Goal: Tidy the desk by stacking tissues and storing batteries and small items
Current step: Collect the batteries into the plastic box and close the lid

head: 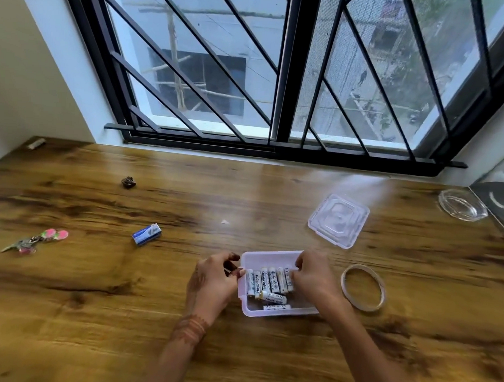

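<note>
A small clear plastic box point(271, 256) sits on the wooden desk point(185, 274) near its front middle. Several white batteries point(266, 281) lie inside it, most in a row, two loose below. My left hand point(213, 281) rests against the box's left wall, fingers curled at the rim. My right hand point(313, 274) reaches over the right side, its fingertips on the rightmost batteries; whether it grips one I cannot tell. The box's clear lid point(339, 220) lies apart at the back right.
A roll of tape point(363, 287) lies right of the box. A small blue-and-white packet point(146, 234) and a pink keychain with keys point(37, 240) lie at the left. A dark hair tie point(128, 182) sits further back. A glass ashtray point(462, 208) stands far right.
</note>
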{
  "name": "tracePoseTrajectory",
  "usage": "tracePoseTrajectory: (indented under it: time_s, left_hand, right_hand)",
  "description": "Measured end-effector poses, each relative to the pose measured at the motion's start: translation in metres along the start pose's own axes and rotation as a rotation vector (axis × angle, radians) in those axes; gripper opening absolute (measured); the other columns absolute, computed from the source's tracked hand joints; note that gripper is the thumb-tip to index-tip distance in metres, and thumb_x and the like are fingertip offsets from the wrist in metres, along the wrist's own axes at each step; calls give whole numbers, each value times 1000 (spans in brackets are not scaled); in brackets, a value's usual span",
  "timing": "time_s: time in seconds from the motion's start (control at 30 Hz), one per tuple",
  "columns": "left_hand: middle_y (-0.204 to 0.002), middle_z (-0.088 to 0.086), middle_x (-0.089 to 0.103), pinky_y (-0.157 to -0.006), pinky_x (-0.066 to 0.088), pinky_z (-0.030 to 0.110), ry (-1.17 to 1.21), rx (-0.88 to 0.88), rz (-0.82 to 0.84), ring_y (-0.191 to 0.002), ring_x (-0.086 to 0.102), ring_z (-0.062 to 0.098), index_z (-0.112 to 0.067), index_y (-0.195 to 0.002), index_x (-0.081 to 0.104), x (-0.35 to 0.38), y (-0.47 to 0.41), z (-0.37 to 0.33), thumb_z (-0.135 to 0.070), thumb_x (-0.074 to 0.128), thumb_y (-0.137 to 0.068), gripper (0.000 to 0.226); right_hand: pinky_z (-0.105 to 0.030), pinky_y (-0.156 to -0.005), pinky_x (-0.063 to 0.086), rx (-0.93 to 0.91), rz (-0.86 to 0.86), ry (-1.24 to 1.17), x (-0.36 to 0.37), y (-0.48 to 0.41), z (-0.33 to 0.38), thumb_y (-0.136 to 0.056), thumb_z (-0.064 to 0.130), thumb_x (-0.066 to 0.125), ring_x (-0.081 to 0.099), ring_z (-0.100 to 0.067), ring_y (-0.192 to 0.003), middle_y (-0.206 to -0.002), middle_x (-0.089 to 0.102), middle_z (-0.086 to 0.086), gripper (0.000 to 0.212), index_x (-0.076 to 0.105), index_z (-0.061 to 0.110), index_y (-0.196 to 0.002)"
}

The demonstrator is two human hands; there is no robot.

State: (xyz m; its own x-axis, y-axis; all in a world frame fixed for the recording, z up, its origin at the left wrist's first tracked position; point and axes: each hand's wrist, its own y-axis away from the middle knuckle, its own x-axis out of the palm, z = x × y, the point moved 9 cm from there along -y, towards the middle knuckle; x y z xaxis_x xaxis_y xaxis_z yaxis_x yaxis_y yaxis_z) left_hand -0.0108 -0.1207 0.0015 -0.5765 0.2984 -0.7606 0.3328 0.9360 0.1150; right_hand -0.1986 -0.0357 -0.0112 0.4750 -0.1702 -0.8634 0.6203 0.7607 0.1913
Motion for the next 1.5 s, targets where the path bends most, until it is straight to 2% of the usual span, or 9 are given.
tracePoseTrajectory:
  time_s: [0.23, 0.47, 0.77, 0.87, 0.97, 1.13, 1.23, 1.33, 1.5]
  left_hand:
    - [-108, -4, 69, -77, 52, 24, 14, 50, -6, -95, 62, 11, -24, -118, 61, -6, 4, 2, -34, 64, -84, 36]
    - [-111, -2, 68, -77, 51, 24, 37, -18, -72, -98, 61, 12, -24, -118, 62, -49, -11, 35, -37, 59, -87, 34]
    - [-102, 0, 71, -73, 49, 25, 93, -138, -218, -94, 63, 17, -21, -104, 68, -156, -65, 123, -34, 59, -87, 23]
    - [-106, 3, 70, -74, 49, 26, 41, -145, -292, -97, 63, 21, -16, -108, 66, -202, -94, 159, -32, 59, -88, 26]
    - [-113, 4, 66, -69, 55, 24, 21, -192, -326, -92, 63, 24, -16, -113, 64, -243, -128, 203, -29, 59, -87, 30]
    - [-129, 10, 57, -99, 38, 31, -179, -259, -271, -121, 48, 26, -9, -124, 56, -282, -196, 287, -31, 61, -85, 44]
    - [-144, 8, 42, -111, 27, 31, -257, -263, -209, -133, 35, 25, -12, -135, 45, -290, -224, 322, -40, 57, -87, 57]
    - [-154, 3, 26, -118, 18, 31, -342, -196, -157, -142, 21, 21, -17, -143, 32, -287, -238, 343, -48, 52, -87, 67]
    - [-156, -8, 17, -116, 14, 25, -374, -164, -137, -145, 10, 14, -28, -147, 21, -285, -245, 359, -61, 47, -82, 77]
  right_hand:
    - [-32, -69, 47, -116, -106, -3, -16, 9, 32, -86, 28, 61, 61, -22, -83, -87, 68, -5, 17, 66, 12, -87]
    - [-31, -66, 52, -304, -148, -143, -7, 0, 127, -84, 39, 61, 65, -16, -77, -80, 71, 2, 22, 68, 18, -84]
    - [-37, -69, 54, -581, 73, -75, 79, -35, 311, -86, 27, 58, 64, -24, -82, -91, 70, -7, 18, 67, 11, -91]
    - [-31, -64, 48, -674, 138, -31, 113, -48, 384, -87, 24, 56, 61, -25, -83, -95, 67, -10, 20, 63, 9, -98]
    - [-36, -74, 51, -768, 211, 25, 155, -66, 451, -88, 22, 56, 59, -28, -92, -109, 63, -14, 27, 58, 8, -110]
    - [-33, -68, 47, -804, 261, 106, 220, -110, 545, -88, 21, 58, 55, -25, -88, -110, 59, -14, 32, 51, 8, -117]
    - [-36, -73, 48, -842, 268, 165, 255, -138, 592, -88, 14, 55, 55, -30, -101, -119, 53, -16, 31, 49, 5, -117]
    - [-43, -92, 46, -895, 248, 261, 287, -163, 631, -88, 3, 47, 41, -36, -125, -144, 33, -18, 45, 38, 5, -132]
    - [-46, -101, 38, -1001, 178, 474, 326, -189, 676, -93, 3, 41, 26, -35, -136, -153, 20, -13, 55, 24, 12, -144]
